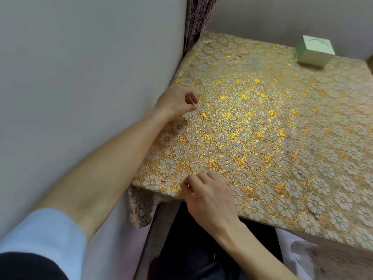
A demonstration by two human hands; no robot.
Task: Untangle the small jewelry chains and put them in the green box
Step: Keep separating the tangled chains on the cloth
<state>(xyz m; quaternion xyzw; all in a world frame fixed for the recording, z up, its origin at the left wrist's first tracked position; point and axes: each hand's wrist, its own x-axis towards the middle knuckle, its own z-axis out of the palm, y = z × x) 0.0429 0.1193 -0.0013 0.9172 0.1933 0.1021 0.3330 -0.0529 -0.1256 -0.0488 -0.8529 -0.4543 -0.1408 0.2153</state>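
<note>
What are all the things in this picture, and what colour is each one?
green box: one, pale green, far right corner of the table.
chain: one seen, thin, gold, pinched in the left hand; the rest is too fine to follow.
tablecloth: one, gold flower lace, covering the table.
shiny bits: a few, silvery, scattered on the cloth; too small to identify.
curtain: one, dark reddish, far corner.
walls: two, pale grey, left and behind.
sleeve: one, light blue, left arm.
left hand: one, beside the left wall, pinching the chain.
right hand: one, near table edge, fingertips together; contents unclear.
</note>
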